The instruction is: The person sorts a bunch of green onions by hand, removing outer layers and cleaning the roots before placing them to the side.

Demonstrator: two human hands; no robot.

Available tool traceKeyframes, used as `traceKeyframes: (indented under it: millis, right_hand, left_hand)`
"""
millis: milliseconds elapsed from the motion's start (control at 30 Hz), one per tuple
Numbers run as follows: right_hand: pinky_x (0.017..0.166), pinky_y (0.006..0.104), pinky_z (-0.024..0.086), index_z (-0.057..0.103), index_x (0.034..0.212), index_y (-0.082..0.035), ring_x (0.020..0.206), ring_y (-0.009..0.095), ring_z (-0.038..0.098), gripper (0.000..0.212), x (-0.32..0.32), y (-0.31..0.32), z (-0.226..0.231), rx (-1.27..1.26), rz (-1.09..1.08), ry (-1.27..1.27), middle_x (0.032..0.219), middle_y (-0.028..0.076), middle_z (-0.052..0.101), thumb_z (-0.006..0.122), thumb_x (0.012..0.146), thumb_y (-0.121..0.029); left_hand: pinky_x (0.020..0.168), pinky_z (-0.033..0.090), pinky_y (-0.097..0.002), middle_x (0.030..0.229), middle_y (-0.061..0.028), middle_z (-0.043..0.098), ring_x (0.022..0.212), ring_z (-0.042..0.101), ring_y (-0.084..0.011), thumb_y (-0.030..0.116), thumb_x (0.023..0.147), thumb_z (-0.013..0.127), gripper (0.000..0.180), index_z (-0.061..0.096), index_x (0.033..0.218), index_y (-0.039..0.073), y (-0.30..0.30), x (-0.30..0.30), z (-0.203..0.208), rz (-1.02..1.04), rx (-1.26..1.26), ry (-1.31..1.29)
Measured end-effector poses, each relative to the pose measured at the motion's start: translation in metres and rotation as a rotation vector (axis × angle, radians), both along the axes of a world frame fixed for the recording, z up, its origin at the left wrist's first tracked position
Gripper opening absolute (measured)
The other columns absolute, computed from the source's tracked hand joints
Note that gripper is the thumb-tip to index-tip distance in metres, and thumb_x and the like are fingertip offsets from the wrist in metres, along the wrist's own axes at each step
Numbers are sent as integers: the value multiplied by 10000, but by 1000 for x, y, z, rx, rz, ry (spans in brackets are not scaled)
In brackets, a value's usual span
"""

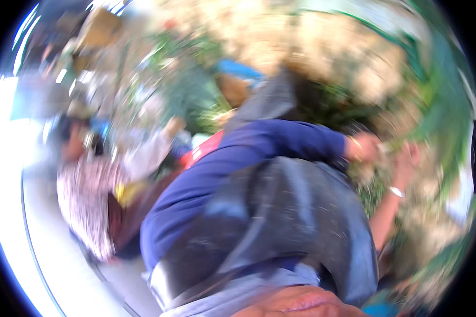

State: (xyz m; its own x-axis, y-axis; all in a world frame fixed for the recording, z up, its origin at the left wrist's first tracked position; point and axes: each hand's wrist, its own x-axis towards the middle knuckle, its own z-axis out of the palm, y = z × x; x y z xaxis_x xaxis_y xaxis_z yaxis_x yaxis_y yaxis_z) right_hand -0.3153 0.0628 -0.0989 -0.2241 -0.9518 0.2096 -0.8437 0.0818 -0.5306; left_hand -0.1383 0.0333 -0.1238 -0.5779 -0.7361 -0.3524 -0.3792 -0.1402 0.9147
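Observation:
The view is smeared by motion. My left hand [366, 147], in a dark blue sleeve with a yellow band at the wrist, reaches to the right with curled fingers. Close beside it is my right hand [407, 159], bent upward, with a white band on its wrist. Its fingers look closed too. Something thin and pale shows between the hands, too blurred to name. Just beyond them to the right hang long green leaves [445, 124]. I cannot tell whether these join what the fingers hold. A dark apron [296, 222] covers my front.
Another person [90, 193] in a patterned top sits at the left, one arm stretched toward a green leafy heap [190, 92]. Pale brown litter [333, 42] covers the ground ahead. A green-edged white sheet or sack [375, 16] lies at the far right. A blue item [240, 70] lies near the middle.

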Motion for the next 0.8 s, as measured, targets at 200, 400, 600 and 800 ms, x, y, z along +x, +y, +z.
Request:
traceKeyframes:
  millis: [200,400,600,800]
  right_hand:
    - [814,403,437,558,1107,-17,952,320,571,354,31,42,6,429,54,-95,1080,148,607,517,940,-325]
    - [784,373,440,548,1146,-31,887,313,583,467,-28,55,-24,225,256,124,970,139,636,445,947,-440]
    - [802,337,463,509,1274,-26,1005,296,601,563,-14,21,27,527,-128,155,1030,175,643,485,917,-460]
    - [736,319,477,586,1153,-63,896,226,603,337,-117,122,-96,-21,291,167,1011,117,620,624,866,-235]
  left_hand:
    - [645,487,-406,761,-163,647,720,625,-329,126,668,606,195,646,840,43,8,-16,-18,185,-174,3]
    - [656,499,-406,791,-167,610,761,603,-330,152,681,640,160,632,796,40,27,-1,3,124,-805,57]
    - [646,515,-399,873,-173,589,770,617,-304,205,780,575,224,597,885,9,52,-7,29,-245,-1086,-31]
    - [668,514,-410,867,-183,587,808,598,-338,142,690,610,224,594,870,9,31,-3,16,-105,-989,110]
